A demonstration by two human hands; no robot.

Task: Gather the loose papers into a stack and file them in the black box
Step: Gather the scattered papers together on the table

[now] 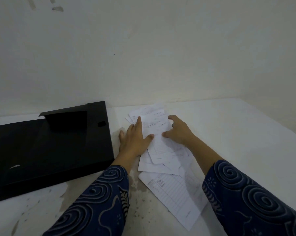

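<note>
Several loose white papers point(162, 150) lie overlapping on the white table, right of centre. A larger lined sheet point(176, 195) lies nearest me, partly under the others. My left hand point(135, 138) rests flat on the left side of the pile, fingers spread, thumb on a sheet. On the pile's right side my right hand point(179, 132) presses with curled fingers. Both hands frame the top sheet point(156, 123) without lifting it. The black box point(46, 150) lies open and flat to the left, its flap point(67, 120) raised at the back.
A pale wall point(143, 57) stands right behind the table. The table surface point(246, 133) is stained and peeling near me, between the box and the papers. Both my forearms wear dark blue swirl-patterned sleeves.
</note>
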